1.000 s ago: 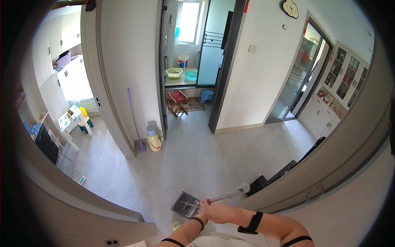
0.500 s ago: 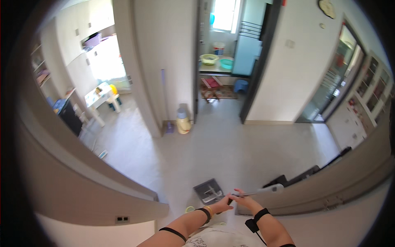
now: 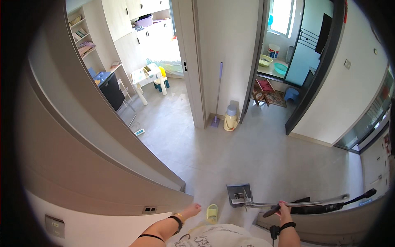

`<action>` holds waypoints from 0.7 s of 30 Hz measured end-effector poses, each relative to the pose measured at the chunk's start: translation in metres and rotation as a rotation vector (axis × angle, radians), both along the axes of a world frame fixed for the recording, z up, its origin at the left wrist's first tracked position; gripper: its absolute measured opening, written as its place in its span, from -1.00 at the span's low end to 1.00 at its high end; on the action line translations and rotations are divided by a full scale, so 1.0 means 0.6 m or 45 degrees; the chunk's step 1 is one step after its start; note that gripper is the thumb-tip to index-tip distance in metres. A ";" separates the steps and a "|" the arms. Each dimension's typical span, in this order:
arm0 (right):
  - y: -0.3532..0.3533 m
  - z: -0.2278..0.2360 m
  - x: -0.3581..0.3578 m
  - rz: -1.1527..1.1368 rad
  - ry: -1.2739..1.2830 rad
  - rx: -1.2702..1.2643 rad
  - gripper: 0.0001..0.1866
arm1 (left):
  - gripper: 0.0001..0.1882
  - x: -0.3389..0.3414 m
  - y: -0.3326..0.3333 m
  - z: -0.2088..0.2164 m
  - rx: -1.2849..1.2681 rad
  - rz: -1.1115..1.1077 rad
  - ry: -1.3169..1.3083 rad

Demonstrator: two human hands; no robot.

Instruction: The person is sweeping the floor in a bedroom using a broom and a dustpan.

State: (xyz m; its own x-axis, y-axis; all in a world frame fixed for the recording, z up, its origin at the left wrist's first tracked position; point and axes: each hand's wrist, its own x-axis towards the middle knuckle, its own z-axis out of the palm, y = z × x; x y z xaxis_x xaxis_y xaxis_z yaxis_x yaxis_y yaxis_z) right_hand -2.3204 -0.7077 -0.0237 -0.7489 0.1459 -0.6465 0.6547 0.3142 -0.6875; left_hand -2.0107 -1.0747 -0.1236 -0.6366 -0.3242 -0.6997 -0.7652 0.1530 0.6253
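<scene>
In my right hand (image 3: 283,210) are a long pale metal pole and a dark grip, with the fingers wrapped round them. The pole runs to a grey dustpan (image 3: 240,200) ahead of me, low over or on the floor. A pale piece shows inside the pan; I cannot tell whether it is a brush head. The pole's grey end (image 3: 345,197) points to the right. My left hand (image 3: 191,210) is off the pole, fingers loosely bent and holding nothing. A yellow-green slipper (image 3: 212,213) is on my foot below, between the hands.
Door frames stand at the left (image 3: 181,185) and ahead. A purple-handled mop (image 3: 219,94) leans on the wall beside a cream flask (image 3: 231,120). A long black object (image 3: 317,208) lies at the right. A small white table (image 3: 146,74) stands in the left room.
My left hand has come off the pole and moved left; the right hand keeps hold. The dustpan and pole have swung rightward in view. The view has turned left.
</scene>
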 end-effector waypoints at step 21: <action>0.158 0.009 -0.126 -1.254 0.230 0.091 -0.79 | -0.73 -0.002 -0.056 -0.004 0.387 0.206 -0.156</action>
